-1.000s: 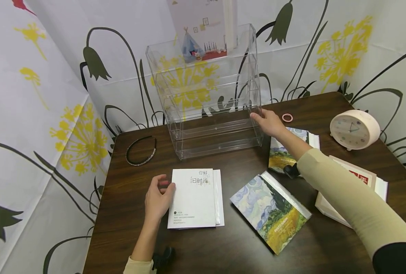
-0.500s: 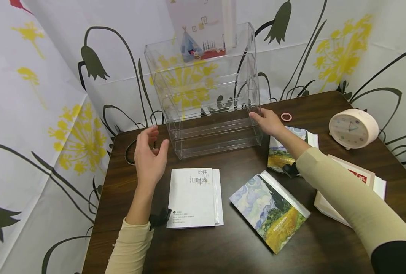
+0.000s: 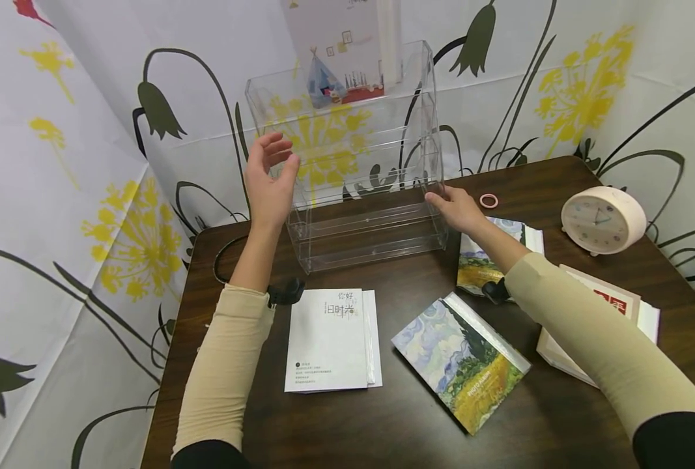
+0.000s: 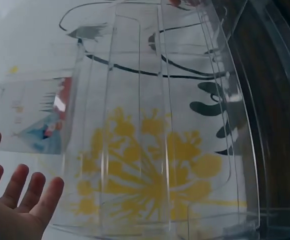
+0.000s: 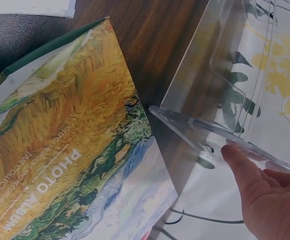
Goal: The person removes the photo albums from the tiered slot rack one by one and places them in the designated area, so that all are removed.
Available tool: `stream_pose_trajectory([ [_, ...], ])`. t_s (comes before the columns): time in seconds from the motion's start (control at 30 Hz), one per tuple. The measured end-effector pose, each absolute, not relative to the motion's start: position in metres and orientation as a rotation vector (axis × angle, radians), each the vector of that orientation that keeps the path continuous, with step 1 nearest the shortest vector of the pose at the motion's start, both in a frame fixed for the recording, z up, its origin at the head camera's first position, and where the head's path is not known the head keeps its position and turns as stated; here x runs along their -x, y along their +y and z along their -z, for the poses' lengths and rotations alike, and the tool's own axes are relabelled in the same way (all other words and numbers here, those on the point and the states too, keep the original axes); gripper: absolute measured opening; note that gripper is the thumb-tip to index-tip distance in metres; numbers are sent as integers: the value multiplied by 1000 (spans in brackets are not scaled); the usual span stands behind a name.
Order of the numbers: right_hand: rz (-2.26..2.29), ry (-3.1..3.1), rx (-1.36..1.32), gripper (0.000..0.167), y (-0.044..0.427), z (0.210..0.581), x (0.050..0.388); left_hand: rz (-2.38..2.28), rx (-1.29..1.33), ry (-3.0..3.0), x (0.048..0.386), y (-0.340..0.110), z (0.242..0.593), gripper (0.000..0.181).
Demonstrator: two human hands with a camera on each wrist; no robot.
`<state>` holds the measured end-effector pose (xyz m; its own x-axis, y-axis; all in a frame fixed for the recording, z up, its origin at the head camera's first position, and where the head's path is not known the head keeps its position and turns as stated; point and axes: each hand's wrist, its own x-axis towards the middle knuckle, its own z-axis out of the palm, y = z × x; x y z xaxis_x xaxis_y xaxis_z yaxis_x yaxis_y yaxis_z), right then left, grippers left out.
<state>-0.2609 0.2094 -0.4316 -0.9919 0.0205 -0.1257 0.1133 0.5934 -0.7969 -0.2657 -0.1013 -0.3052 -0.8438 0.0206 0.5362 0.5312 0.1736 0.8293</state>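
Note:
A clear acrylic tiered rack (image 3: pixel 376 253) stands at the back of the dark wooden table. A card with a blue tent picture (image 3: pixel 347 65) stands upright in its top tier. My right hand (image 3: pixel 457 210) grips the rack's right side panel low down, thumb toward the front; in the right wrist view the panel's edge runs past its fingers (image 5: pixel 240 165). Raised beside the rack's left side is my left hand (image 3: pixel 271 189), holding nothing, its fingers loosely bent. The left wrist view shows those fingers (image 4: pixel 50 197) apart from the card, in front of the tiers.
A white book (image 3: pixel 326 345) lies in front of the rack. Two painted photo albums (image 3: pixel 461 358), a red-and-beige book (image 3: pixel 570 358), a pink ring (image 3: pixel 489 201) and a round clock (image 3: pixel 602 221) are on the right. A black headband (image 3: pixel 221 260) lies behind my left forearm.
My left hand has left the white book's edge and risen forward, past the headband, to the rack's left side. My right hand stays at the rack's right side.

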Motion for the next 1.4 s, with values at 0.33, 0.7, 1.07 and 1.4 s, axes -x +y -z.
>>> stream_pose_trajectory([
  [0.33, 1369, 2717, -122, 59, 208, 431, 261, 1727, 462, -2153, 302, -79, 287, 43],
  [0.7, 1368, 2715, -134, 57, 208, 430, 260, 1579, 579, -2337, 332, -62, 260, 65],
  [1.07, 1410, 2680, -108, 59, 207, 431, 260, 1645, 492, -2410, 370, -60, 250, 70],
  [1.4, 1403, 2673, -113, 62, 210, 429, 259, 1695, 451, -2305, 389, -52, 253, 66],
])
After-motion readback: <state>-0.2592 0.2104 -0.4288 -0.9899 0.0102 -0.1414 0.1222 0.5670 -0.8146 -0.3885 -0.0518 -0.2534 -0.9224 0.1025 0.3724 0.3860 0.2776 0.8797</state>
